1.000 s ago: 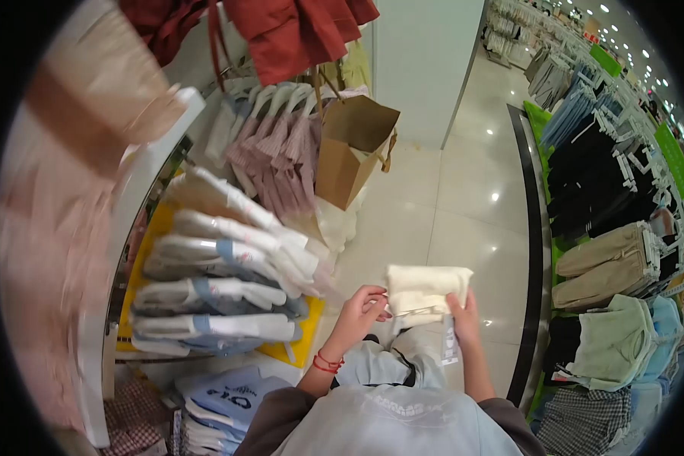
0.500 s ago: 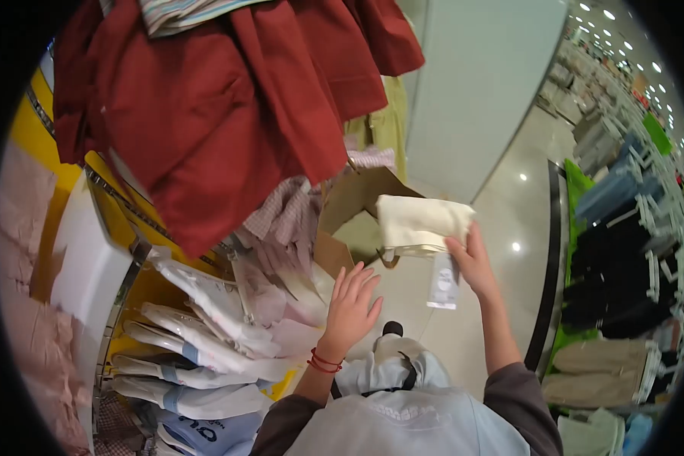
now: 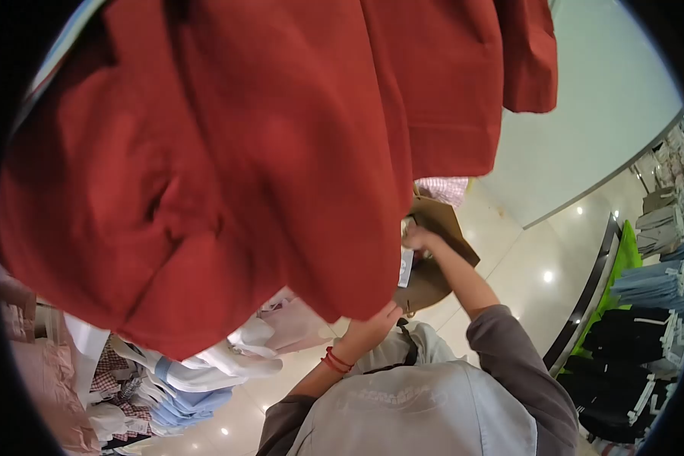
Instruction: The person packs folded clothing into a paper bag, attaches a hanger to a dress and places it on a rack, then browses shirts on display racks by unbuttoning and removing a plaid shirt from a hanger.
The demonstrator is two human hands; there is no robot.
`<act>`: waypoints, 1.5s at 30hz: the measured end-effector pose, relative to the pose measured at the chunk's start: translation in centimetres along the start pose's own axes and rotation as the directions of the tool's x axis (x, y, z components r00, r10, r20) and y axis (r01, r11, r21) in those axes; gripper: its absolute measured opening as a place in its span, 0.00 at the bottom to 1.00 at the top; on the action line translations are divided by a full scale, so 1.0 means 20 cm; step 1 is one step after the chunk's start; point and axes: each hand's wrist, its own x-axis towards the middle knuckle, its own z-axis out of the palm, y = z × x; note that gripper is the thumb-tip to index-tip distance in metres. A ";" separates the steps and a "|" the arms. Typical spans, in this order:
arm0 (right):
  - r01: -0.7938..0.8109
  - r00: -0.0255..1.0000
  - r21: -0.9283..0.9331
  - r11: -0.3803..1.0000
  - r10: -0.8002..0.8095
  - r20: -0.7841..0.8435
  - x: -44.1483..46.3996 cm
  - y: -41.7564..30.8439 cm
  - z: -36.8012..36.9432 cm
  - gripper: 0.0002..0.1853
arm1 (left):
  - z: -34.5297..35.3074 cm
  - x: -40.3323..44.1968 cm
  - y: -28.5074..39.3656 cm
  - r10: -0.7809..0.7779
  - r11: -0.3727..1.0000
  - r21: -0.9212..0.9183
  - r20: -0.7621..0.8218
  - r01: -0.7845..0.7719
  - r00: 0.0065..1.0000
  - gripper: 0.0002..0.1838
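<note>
My right hand [image 3: 419, 238] reaches into a brown paper bag [image 3: 452, 228], its fingers closed on a folded cream garment [image 3: 406, 226], of which only a small part shows. A pale printed tag [image 3: 405, 267] hangs below that hand, inside the bag. My left hand [image 3: 368, 333], with red cords at the wrist, is by the bag's near edge. Red cloth covers part of its fingers, so I cannot see whether they grip the bag.
Large red garments [image 3: 281, 152] hang close in front and hide much of the view. White and blue clothes [image 3: 205, 372] hang at lower left. On the right, a rack holds black garments [image 3: 615, 334] and jeans [image 3: 650, 277]. A pale panel [image 3: 585, 129] stands behind the bag.
My right hand has carried the cream garment down into the paper bag. My left hand has come to the bag's near edge. The view has shifted, so the red garments fill more of it.
</note>
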 end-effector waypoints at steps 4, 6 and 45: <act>-0.095 0.995 -0.466 0.880 0.071 -0.069 0.16 0.12 0.08 0.25 | 0.15 -0.02 -0.06 -0.005 0.996 0.089 0.054 0.000 0.999 0.01; -0.048 0.998 -0.551 0.833 0.056 -0.002 0.10 0.09 0.02 0.26 | -0.01 0.07 -0.02 -0.030 0.999 0.027 0.066 0.028 0.997 0.01; 0.595 0.800 -0.696 0.402 -0.376 0.467 0.27 -0.07 0.03 0.38 | 0.22 0.31 0.32 -0.895 0.412 -0.462 -0.366 0.785 0.254 0.12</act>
